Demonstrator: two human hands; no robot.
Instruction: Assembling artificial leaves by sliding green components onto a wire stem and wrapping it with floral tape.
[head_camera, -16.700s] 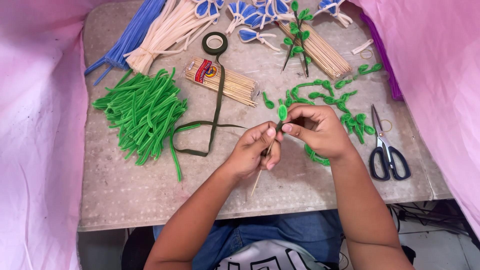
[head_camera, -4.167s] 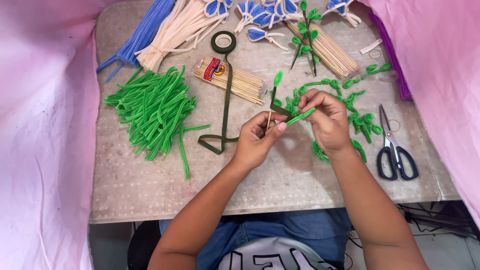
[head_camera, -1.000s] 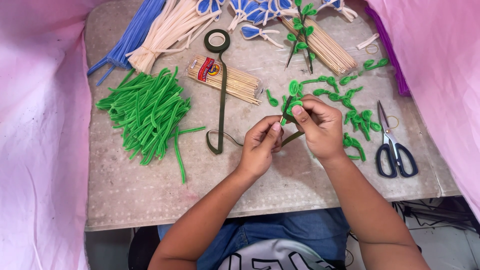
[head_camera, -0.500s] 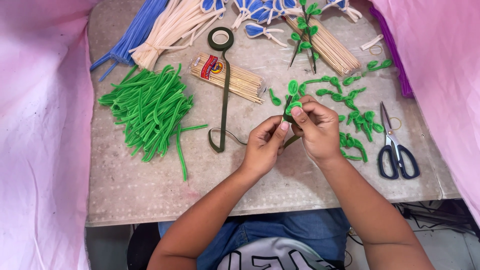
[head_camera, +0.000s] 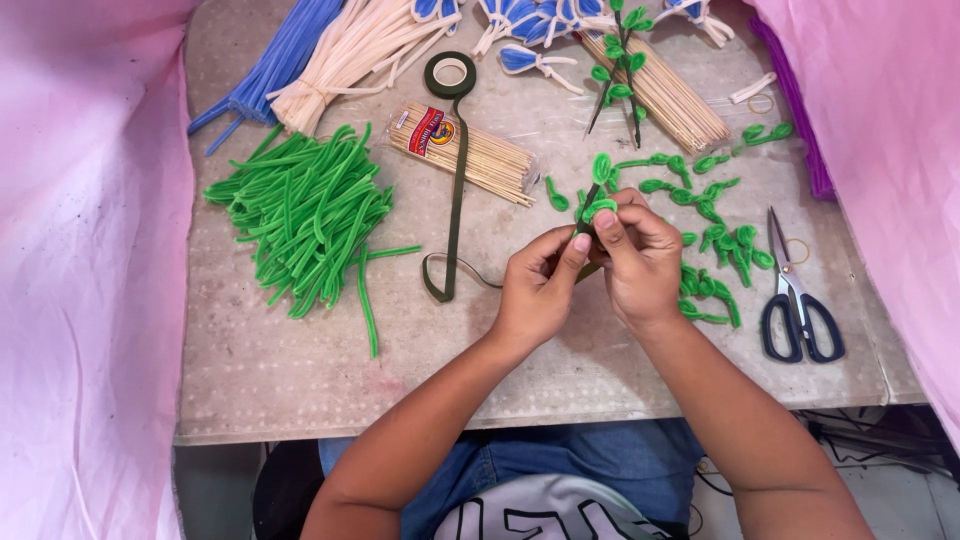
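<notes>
While both hands meet over the speckled grey table (head_camera: 300, 370), the left hand (head_camera: 535, 290) and right hand (head_camera: 640, 260) pinch a thin stem (head_camera: 592, 205) between fingertips pressed together on it. The stem is a slim dark stick tipped with fuzzy green loop leaves, held upright just right of the dark green tape strip (head_camera: 455, 190). That flat, matte strip trails from its ring-shaped roll (head_camera: 450, 72). Left of the strip lies a heap of fuzzy green pipe cleaners (head_camera: 310, 215); a packet of pale wooden sticks (head_camera: 465, 152) crosses under it. Far right of it rest blue-handled scissors (head_camera: 795, 305).
</notes>
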